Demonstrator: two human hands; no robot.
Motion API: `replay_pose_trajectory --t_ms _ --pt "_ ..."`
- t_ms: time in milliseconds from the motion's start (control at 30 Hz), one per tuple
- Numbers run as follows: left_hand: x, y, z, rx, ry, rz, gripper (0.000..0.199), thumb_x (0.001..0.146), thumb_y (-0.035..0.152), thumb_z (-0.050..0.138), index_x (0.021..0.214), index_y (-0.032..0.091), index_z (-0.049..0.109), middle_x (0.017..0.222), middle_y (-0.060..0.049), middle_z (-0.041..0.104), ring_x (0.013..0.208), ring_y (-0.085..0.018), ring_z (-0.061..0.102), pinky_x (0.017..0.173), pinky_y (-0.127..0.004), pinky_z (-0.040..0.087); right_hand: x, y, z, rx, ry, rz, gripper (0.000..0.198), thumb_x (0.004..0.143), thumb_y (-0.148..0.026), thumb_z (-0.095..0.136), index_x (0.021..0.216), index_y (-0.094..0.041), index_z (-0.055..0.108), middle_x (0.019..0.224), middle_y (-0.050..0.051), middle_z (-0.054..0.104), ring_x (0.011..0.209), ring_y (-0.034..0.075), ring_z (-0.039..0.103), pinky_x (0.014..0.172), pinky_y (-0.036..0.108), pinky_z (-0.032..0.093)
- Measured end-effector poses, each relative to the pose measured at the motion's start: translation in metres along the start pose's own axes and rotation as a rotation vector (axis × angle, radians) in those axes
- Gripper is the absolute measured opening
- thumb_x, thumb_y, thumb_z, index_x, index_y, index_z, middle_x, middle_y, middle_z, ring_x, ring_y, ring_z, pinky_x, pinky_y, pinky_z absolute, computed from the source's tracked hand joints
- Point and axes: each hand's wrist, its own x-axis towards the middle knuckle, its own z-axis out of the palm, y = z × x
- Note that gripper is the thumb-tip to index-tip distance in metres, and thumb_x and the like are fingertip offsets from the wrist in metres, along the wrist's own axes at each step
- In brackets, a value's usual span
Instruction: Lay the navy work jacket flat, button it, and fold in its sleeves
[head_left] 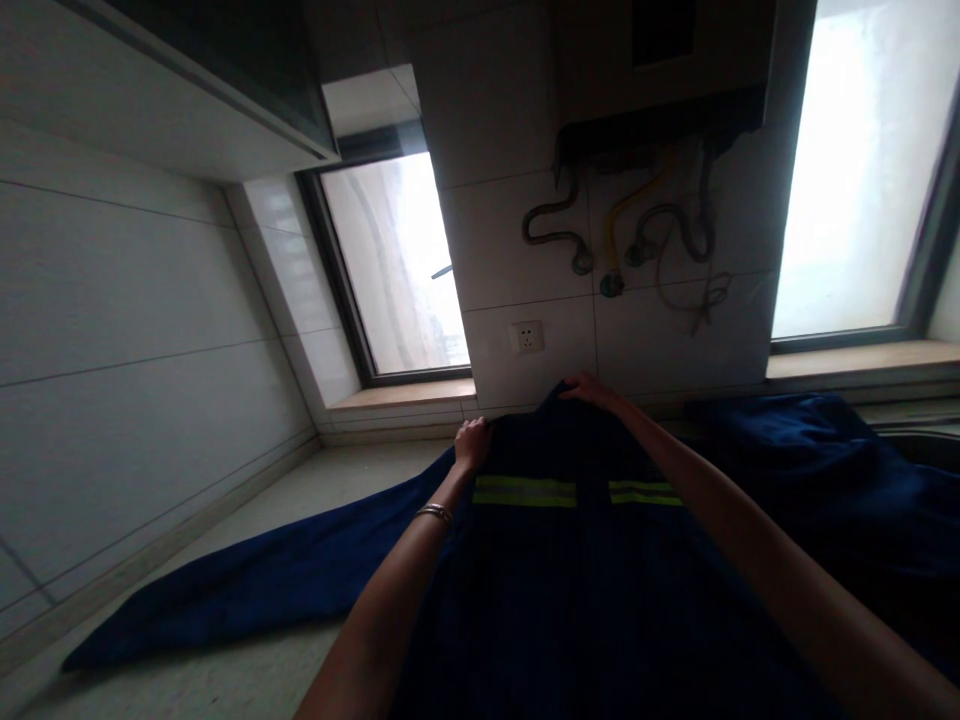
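Observation:
A dark blue work jacket (540, 580) with yellow-green and grey reflective stripes lies spread over the countertop, its upper end toward the wall. One sleeve reaches out to the left across the counter. My left hand (472, 442) is closed on the jacket's cloth near the left shoulder; a bracelet circles that wrist. Farther up, my right hand (589, 390) pinches the jacket's top edge around the collar and lifts it a little. Dim light hides the details of the lower jacket.
More dark blue cloth (810, 440) lies bunched at the right. A pale countertop (262, 670) runs along the tiled wall, which has a socket (527, 337). Above hang a water heater (660, 120) with pipes and, at upper left, a cabinet (187, 100). Two windows (397, 260) flank the heater.

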Motion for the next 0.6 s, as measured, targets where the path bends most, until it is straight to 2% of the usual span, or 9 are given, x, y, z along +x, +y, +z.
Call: replay_pose_trajectory --t_ms 100,167,233,300,367,433,500,600 --pt "-0.004 0.012 0.009 0.164 0.161 -0.021 0.048 0.089 0.033 0.035 0.127 0.005 0.043 0.127 -0.023 0.045 0.124 -0.034 0.035 0.103 -0.05 0.021 -0.002 -0.001 0.014 -0.103 0.129 0.093 0.054 0.083 -0.024 0.043 0.135 -0.011 0.038 0.13 0.016 0.048 0.116 0.024 0.046 0.094 0.036 0.038" --pt "-0.012 0.023 0.022 0.269 0.165 -0.013 0.054 0.086 0.03 0.039 0.133 0.003 0.036 0.136 -0.025 0.035 0.129 -0.038 0.026 0.104 -0.054 0.014 -0.011 -0.004 0.032 -0.169 0.164 0.158 0.065 0.082 -0.023 0.042 0.141 -0.004 0.023 0.138 0.024 0.034 0.124 0.03 0.037 0.099 0.042 0.031" --pt "-0.023 0.034 0.039 0.304 0.05 0.032 0.059 0.084 0.032 0.041 0.135 0.003 0.034 0.142 -0.026 0.026 0.132 -0.04 0.016 0.105 -0.056 0.011 -0.025 -0.007 0.055 -0.227 0.151 0.197 0.073 0.08 -0.025 0.047 0.141 0.001 0.018 0.14 0.029 0.027 0.127 0.038 0.031 0.1 0.05 0.025" --pt "-0.035 0.04 0.056 0.292 -0.124 0.1 0.063 0.083 0.04 0.041 0.136 0.006 0.034 0.145 -0.023 0.02 0.134 -0.039 0.012 0.105 -0.056 0.01 -0.042 -0.012 0.08 -0.272 0.108 0.208 0.079 0.076 -0.031 0.054 0.141 0.001 0.022 0.142 0.029 0.023 0.127 0.043 0.027 0.101 0.056 0.019" --pt "-0.048 0.041 0.07 0.255 -0.298 0.181 0.065 0.084 0.047 0.037 0.138 0.011 0.032 0.147 -0.019 0.018 0.135 -0.037 0.009 0.105 -0.056 0.009 -0.06 -0.014 0.105 -0.321 0.004 0.192 0.084 0.076 -0.047 0.053 0.141 -0.003 0.023 0.144 0.026 0.02 0.128 0.045 0.023 0.101 0.059 0.015" --pt "-0.057 0.037 0.077 0.204 -0.427 0.227 0.064 0.086 0.052 0.03 0.14 0.018 0.029 0.149 -0.014 0.017 0.136 -0.034 0.009 0.105 -0.057 0.009 -0.076 -0.013 0.126 -0.364 -0.131 0.184 0.089 0.077 -0.064 0.042 0.144 -0.01 0.019 0.146 0.023 0.017 0.129 0.046 0.019 0.1 0.062 0.012" --pt "-0.061 0.031 0.079 0.155 -0.474 0.195 0.064 0.086 0.055 0.025 0.141 0.023 0.026 0.15 -0.01 0.016 0.136 -0.033 0.01 0.104 -0.058 0.01 -0.089 -0.007 0.143 -0.391 -0.218 0.188 0.088 0.077 -0.074 0.027 0.145 -0.019 0.018 0.148 0.018 0.014 0.131 0.045 0.015 0.098 0.065 0.007" --pt "-0.06 0.026 0.077 0.13 -0.425 0.064 0.061 0.086 0.055 0.025 0.141 0.029 0.026 0.15 -0.007 0.015 0.135 -0.034 0.016 0.103 -0.058 0.013 -0.102 0.003 0.156 -0.402 -0.176 0.179 0.08 0.077 -0.076 0.017 0.143 -0.03 0.023 0.149 0.012 0.015 0.132 0.043 0.013 0.098 0.065 0.003"
